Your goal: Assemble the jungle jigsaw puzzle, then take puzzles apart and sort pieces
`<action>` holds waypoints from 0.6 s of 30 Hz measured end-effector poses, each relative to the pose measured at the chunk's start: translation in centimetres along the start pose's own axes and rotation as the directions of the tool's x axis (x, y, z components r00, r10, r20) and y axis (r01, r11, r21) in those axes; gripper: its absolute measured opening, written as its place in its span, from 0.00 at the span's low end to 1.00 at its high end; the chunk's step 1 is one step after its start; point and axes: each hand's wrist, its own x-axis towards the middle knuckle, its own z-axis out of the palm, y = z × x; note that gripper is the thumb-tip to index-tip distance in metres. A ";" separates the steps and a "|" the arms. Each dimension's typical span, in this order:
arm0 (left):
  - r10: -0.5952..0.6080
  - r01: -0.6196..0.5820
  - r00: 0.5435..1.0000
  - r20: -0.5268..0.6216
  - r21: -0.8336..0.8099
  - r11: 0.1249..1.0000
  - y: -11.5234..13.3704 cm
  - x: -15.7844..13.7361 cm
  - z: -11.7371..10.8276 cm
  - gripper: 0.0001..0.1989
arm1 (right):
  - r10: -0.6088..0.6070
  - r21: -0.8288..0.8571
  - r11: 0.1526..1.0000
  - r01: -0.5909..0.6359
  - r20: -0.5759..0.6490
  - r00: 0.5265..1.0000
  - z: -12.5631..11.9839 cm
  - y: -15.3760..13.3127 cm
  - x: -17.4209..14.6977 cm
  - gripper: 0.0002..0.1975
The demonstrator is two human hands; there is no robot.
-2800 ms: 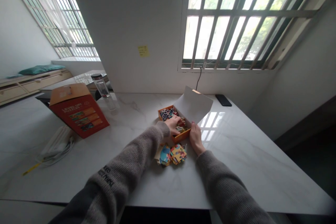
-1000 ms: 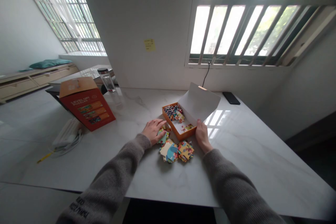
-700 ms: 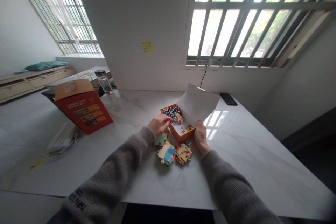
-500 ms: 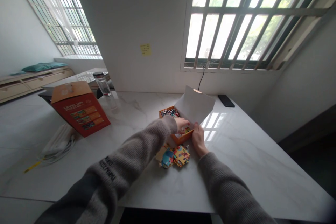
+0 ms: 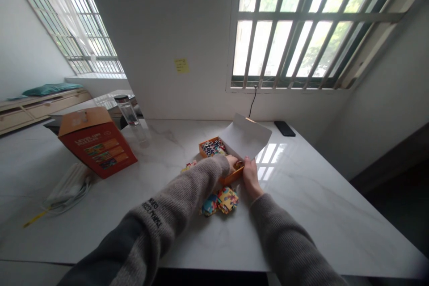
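An open orange box (image 5: 231, 179) sits on the table, its white lid (image 5: 247, 137) folded back to the right. Puzzle pieces (image 5: 213, 147) fill its far left part. My left hand (image 5: 232, 163) reaches down inside the near right part; the box and the hand itself hide its fingertips. At the right side of the box, my right hand (image 5: 250, 176) grips the wall near the lid's lower edge. In front of the box lie yellow puzzle pieces (image 5: 228, 199) and blue puzzle pieces (image 5: 210, 204) in small piles. More puzzle pieces (image 5: 188, 166) show beyond my left sleeve.
A red puzzle carton (image 5: 100, 147) stands at the left, with a white power strip (image 5: 69, 187) and its cable in front. Behind it is a clear bottle (image 5: 128, 111). A black phone (image 5: 284, 128) lies on the marble-patterned table (image 5: 311, 196) by the wall.
My left hand has gone deeper into the box, its fingers now less visible. More puzzle pieces inside and beyond my left sleeve have come into sight. The whole view has shifted slightly.
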 end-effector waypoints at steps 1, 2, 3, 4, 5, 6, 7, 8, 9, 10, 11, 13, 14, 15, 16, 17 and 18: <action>-0.015 0.015 1.000 -0.022 0.002 1.000 0.2 -0.2 -0.5 0.10 | -0.004 0.011 1.000 0.004 -0.040 0.999 -0.3 0.0 0.2 0.20; -0.028 0.028 0.998 -0.050 0.002 1.000 0.3 -0.6 -1.1 0.08 | -0.017 0.016 1.000 0.019 -0.100 0.995 -0.7 -0.2 0.4 0.22; -0.038 0.038 0.996 -0.080 0.001 0.999 0.2 -1.1 -1.9 0.07 | -0.050 0.009 0.999 0.052 -0.171 0.984 -1.3 -0.5 0.5 0.23; -0.042 0.041 0.992 -0.119 -0.012 0.999 -0.1 -1.9 -2.8 0.07 | -0.105 -0.013 0.994 0.105 -0.241 0.965 -1.9 -0.9 0.5 0.24; -0.047 0.043 0.986 -0.162 -0.027 0.999 -0.5 -2.8 -3.7 0.08 | -0.184 -0.051 0.983 0.176 -0.292 0.939 -2.6 -1.5 0.4 0.25; -0.055 0.045 0.974 -0.218 -0.052 0.998 -1.2 -4.0 -4.6 0.09 | -0.280 -0.105 0.960 0.260 -0.307 0.910 -3.3 -2.3 0.2 0.24; -0.081 0.042 0.949 -0.305 -0.132 0.990 -1.9 -5.2 -5.3 0.08 | -0.378 -0.161 0.924 0.346 -0.277 0.883 -3.8 -3.1 0.0 0.23; -0.124 0.042 0.924 -0.361 -0.227 0.973 -2.8 -6.6 -5.9 0.07 | -0.464 -0.209 0.881 0.425 -0.204 0.862 -4.2 -3.9 -0.2 0.20; -0.184 0.047 0.906 -0.382 -0.340 0.939 -3.8 -8.0 -6.3 0.06 | -0.527 -0.239 0.836 0.494 -0.094 0.845 -4.2 -4.7 -0.3 0.18; -0.259 0.058 0.885 -0.386 -0.461 0.885 -4.8 -9.4 -6.4 0.05 | -0.563 -0.257 0.791 0.555 0.050 0.825 -3.9 -5.4 -0.3 0.16; -0.327 0.068 0.868 -0.374 -0.563 0.823 -5.7 -10.8 -6.3 0.06 | -0.570 -0.265 0.748 0.608 0.213 0.794 -3.4 -6.0 -0.2 0.14; -0.403 0.068 0.841 -0.361 -0.669 0.740 -7.3 -13.1 -5.6 0.08 | -0.500 -0.284 0.668 0.688 0.513 0.697 -1.5 -6.7 0.4 0.13; -0.416 0.057 0.823 -0.387 -0.672 0.738 -8.0 -14.0 -5.0 0.09 | -0.442 -0.304 0.633 0.712 0.613 0.655 -0.3 -6.9 0.8 0.13; -0.419 0.041 0.798 -0.433 -0.654 0.755 -8.5 -14.9 -4.3 0.10 | -0.384 -0.332 0.607 0.722 0.673 0.633 0.9 -6.9 1.2 0.13; -0.415 0.023 0.771 -0.483 -0.630 0.776 -9.0 -15.5 -3.6 0.11 | -0.329 -0.367 0.593 0.717 0.702 0.632 2.1 -6.8 1.6 0.13; -0.417 0.008 0.739 -0.529 -0.613 0.790 -9.3 -16.1 -2.8 0.12 | -0.280 -0.407 0.587 0.700 0.710 0.647 3.2 -6.6 2.0 0.14; -0.432 0.005 0.705 -0.562 -0.605 0.796 -9.6 -16.5 -2.1 0.13 | -0.241 -0.444 0.585 0.679 0.704 0.668 4.2 -6.4 2.3 0.17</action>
